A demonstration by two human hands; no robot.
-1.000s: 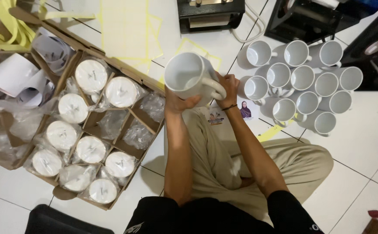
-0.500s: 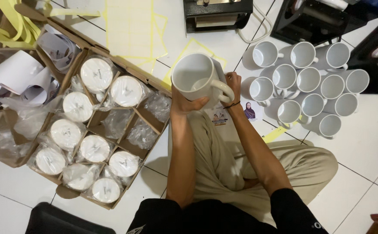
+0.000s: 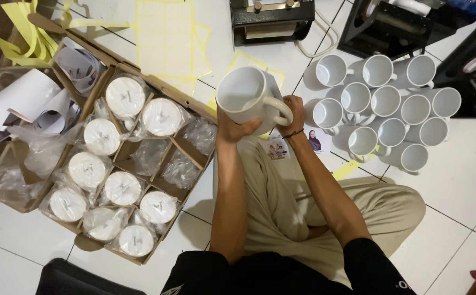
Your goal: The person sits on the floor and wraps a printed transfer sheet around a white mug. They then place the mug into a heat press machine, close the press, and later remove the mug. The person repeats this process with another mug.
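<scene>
1. Right now the person sits cross-legged on the white tiled floor (image 3: pixel 467 191), holding a white mug (image 3: pixel 249 98) up in front of the chest, its open mouth tilted towards the camera and its handle pointing to the person's right.
2. The left hand (image 3: pixel 231 130) cups the mug from below, fingers curled closed around its underside and wall.
3. The right hand (image 3: pixel 294 112) sits at the handle side, fingers bent shut against the mug's wall just behind the handle (a dark band circles that wrist).
4. To the person's left lies an open cardboard box (image 3: pixel 191 106) with dividers; most compartments hold wrapped mugs (image 3: pixel 124 97) in clear plastic, while a few nearest the person hold only crumpled plastic.
5. To the right, a cluster of unwrapped white mugs (image 3: pixel 382 106) lies on its side on the floor, mouths facing up towards the camera, touching one another.
6. Small printed sheets (image 3: pixel 317 143) lie on the floor just beyond the person's knees, under the raised mug.
7. Yellow backing sheets (image 3: pixel 164 35) lie on the tiles beyond the box, and black press machines (image 3: pixel 270 19) stand at the far edge.
</scene>
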